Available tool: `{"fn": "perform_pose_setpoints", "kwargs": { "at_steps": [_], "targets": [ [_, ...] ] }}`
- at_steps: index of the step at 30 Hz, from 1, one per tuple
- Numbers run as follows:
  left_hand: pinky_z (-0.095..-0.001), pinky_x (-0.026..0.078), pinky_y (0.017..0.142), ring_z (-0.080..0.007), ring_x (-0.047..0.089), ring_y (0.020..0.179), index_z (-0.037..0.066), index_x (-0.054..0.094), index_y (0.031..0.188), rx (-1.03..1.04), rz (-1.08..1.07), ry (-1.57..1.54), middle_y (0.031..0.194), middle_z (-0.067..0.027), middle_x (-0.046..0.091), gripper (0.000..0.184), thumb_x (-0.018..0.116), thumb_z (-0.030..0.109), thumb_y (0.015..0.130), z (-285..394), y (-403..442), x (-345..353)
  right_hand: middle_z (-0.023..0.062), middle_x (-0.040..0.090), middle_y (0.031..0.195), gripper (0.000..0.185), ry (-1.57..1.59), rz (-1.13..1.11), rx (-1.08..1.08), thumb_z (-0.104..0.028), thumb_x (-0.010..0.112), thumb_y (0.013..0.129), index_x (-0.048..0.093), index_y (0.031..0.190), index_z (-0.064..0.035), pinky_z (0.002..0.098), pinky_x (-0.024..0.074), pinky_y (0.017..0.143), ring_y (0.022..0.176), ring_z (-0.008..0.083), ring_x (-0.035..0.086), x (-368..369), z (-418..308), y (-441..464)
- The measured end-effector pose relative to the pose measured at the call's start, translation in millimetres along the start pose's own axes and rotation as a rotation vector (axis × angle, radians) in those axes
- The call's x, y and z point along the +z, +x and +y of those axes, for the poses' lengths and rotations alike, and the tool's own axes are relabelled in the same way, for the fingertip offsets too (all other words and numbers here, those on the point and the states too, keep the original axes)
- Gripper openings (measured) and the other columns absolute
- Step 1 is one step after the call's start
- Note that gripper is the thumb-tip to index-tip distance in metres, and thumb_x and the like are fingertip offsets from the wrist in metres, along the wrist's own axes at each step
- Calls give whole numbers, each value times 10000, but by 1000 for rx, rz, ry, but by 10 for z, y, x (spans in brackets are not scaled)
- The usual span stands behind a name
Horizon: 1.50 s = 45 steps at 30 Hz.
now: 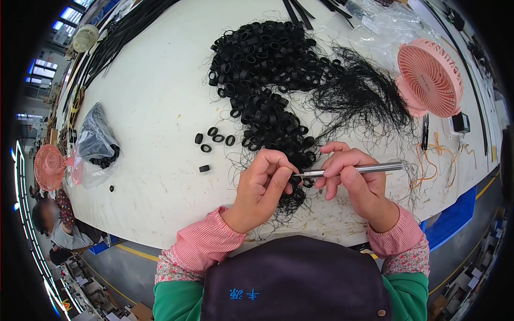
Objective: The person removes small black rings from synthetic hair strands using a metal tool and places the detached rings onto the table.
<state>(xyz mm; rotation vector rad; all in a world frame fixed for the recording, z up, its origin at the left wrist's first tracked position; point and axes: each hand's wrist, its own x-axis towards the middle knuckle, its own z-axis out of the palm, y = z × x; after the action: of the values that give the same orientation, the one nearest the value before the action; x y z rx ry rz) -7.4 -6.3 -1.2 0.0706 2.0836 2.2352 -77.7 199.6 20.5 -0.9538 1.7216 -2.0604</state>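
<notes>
My right hand [356,184] is closed round a silver metal pen-like tool [375,167], its thin tip pointing left. My left hand [265,184] is pinched at that tip; whatever lies between its thumb and forefinger is too small to make out. Behind and between the hands a big heap of black rings [267,59] runs down toward me, with thin black threads around it. A tangle of black thread [358,91] spreads to the right of the heap. Several loose black rings [218,138] lie left of the heap.
A pink fan [428,77] stands at the right, near orange string [425,168]. At the left are a plastic bag with black rings [96,139] and another pink fan [49,167]. Long black strips [115,37] lie at the back left. A person [61,224] sits at the far left.
</notes>
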Motion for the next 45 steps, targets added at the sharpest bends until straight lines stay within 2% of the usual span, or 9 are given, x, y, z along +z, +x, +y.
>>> {"fn": "perform_pose_setpoints", "kwargs": {
  "at_steps": [14, 17, 20, 26, 29, 32, 36, 41, 45],
  "targets": [
    [-216, 504, 684, -129, 619, 886, 28, 434, 1086, 25, -7, -66, 1019, -110, 601, 116, 459, 103, 1002, -14, 13, 16, 26, 637, 688, 197, -11, 67, -87, -161, 464, 988, 596, 1022, -19, 404, 344, 1016, 719, 112, 633, -13, 24, -3],
    [-191, 486, 633, -57, 580, 731, 8, 467, 1035, 48, 63, -82, 921, -73, 634, 84, 473, 81, 993, -14, 28, 69, 33, 651, 761, 158, -171, 30, -89, -126, 590, 921, 586, 1052, -37, 404, 376, 984, 733, 137, 635, -17, 20, 26],
    [-199, 496, 644, -68, 598, 737, 1, 476, 1048, 46, 64, -92, 909, -72, 637, 88, 484, 62, 985, -42, 24, 79, 33, 653, 856, 384, -575, 3, -236, -94, 781, 716, 594, 1052, -100, 422, 439, 901, 785, 215, 625, 104, 19, 116],
    [-202, 502, 651, -89, 627, 751, -5, 482, 1068, 11, 26, -160, 871, -74, 645, 106, 503, 34, 971, -8, 20, 94, 46, 655, 863, 360, -623, 27, -310, -12, 764, 688, 614, 1008, -80, 416, 475, 853, 771, 238, 630, 82, 69, 88],
    [-217, 504, 646, -109, 614, 745, -1, 459, 1094, -52, -19, -67, 1048, -141, 620, 142, 473, -25, 955, 0, 35, 56, 57, 661, 873, 351, -598, 73, -304, 22, 752, 679, 619, 993, -64, 417, 504, 809, 775, 245, 638, 54, 78, 78],
    [-170, 435, 541, -9, 489, 603, 14, 487, 1154, 58, 143, 60, 1307, -125, 515, 231, 475, -31, 928, 16, 80, 28, 57, 661, 876, 356, -626, 65, -316, 23, 759, 672, 625, 992, -59, 420, 504, 811, 774, 245, 636, 39, 70, 84],
    [-148, 415, 531, 10, 464, 621, 25, 471, 1246, 86, 58, -81, 1395, -147, 451, 308, 486, 19, 939, 134, 52, -37, 64, 644, 857, 363, -634, 87, -353, 27, 763, 663, 631, 989, -61, 421, 508, 804, 768, 247, 628, 33, 72, 95],
    [-223, 506, 699, -80, 615, 802, 31, 526, 1235, 54, -58, -110, 1057, -84, 655, 373, 658, 54, 887, -14, 18, 52, 79, 632, 846, 366, -560, 23, -355, 40, 756, 663, 633, 993, -62, 418, 511, 796, 771, 259, 623, 42, 68, 85],
    [-207, 497, 696, -48, 602, 751, 4, 660, 1013, -115, -24, -34, 838, -12, 670, 150, 677, 49, 871, 76, 29, -6, 87, 633, 851, 357, -490, 60, -319, 44, 746, 668, 632, 990, -58, 415, 514, 782, 772, 276, 622, 55, 89, 76]
  ]
}}
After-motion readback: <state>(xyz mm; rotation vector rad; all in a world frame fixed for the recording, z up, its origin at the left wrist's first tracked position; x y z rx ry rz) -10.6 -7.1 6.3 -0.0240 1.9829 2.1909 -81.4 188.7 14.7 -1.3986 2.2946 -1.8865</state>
